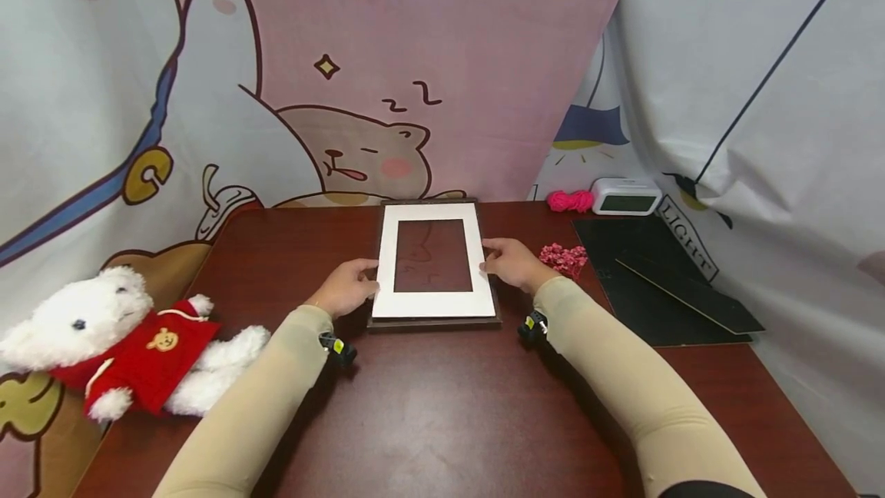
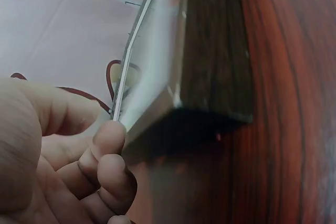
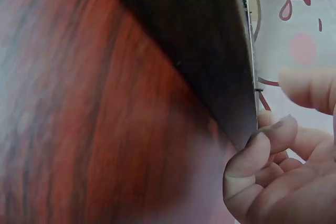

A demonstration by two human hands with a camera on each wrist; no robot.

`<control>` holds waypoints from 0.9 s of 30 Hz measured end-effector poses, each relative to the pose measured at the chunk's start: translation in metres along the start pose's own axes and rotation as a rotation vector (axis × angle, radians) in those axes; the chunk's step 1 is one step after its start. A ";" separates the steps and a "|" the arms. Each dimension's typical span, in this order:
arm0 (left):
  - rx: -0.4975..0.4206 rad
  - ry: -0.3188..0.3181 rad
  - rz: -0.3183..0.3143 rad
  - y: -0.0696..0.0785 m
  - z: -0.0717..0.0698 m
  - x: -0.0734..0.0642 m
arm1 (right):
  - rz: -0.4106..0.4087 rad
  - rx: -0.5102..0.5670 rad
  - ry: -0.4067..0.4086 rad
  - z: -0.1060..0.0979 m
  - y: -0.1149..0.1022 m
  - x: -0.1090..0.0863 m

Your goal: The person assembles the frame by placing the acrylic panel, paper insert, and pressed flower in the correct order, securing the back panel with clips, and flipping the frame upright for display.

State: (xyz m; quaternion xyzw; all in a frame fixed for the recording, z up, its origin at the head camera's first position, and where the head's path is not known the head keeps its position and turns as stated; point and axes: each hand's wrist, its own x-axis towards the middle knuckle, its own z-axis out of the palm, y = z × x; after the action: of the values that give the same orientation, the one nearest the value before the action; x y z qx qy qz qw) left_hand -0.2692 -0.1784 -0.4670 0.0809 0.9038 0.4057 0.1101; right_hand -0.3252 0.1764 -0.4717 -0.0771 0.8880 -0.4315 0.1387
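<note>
A white picture mat (image 1: 433, 304) with a rectangular window lies over a dark wooden picture frame (image 1: 435, 323). Faint reflections of the backdrop show on the glossy pane (image 1: 432, 256) in that window. My left hand (image 1: 348, 287) pinches the mat's left edge between thumb and curled fingers. On the opposite side, my right hand (image 1: 513, 261) holds the right edge in the same manner. In the left wrist view, the thin sheet edge (image 2: 126, 64) stands apart from the frame's thick side (image 2: 210, 51). The right wrist view shows the frame's dark side (image 3: 194, 35) beside my fingers (image 3: 249, 156).
A white plush bear (image 1: 104, 321) in a red top lies at the left. To the right are black backing boards (image 1: 601, 283), a pink beaded bundle (image 1: 563, 258), bright pink yarn (image 1: 570, 200) and a white digital clock (image 1: 627, 197). Printed curtains (image 1: 470, 44) hang behind the reddish-brown table (image 1: 442, 421).
</note>
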 end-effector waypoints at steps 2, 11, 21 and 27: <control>0.035 -0.011 0.012 -0.002 -0.002 -0.001 | -0.024 -0.061 0.008 -0.001 0.001 -0.001; 0.207 -0.090 0.098 -0.011 -0.004 -0.005 | -0.091 -0.249 0.002 -0.010 0.006 -0.010; 0.290 -0.147 0.112 -0.012 0.001 -0.007 | 0.000 -0.216 0.155 -0.050 0.031 -0.020; 0.317 -0.155 0.109 -0.009 0.002 -0.011 | 0.047 -0.216 0.215 -0.080 0.044 -0.037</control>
State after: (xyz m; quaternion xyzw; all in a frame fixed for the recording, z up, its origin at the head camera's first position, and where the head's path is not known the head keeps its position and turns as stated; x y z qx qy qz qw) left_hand -0.2585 -0.1854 -0.4735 0.1770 0.9394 0.2563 0.1430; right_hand -0.3161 0.2725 -0.4531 -0.0242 0.9405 -0.3361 0.0436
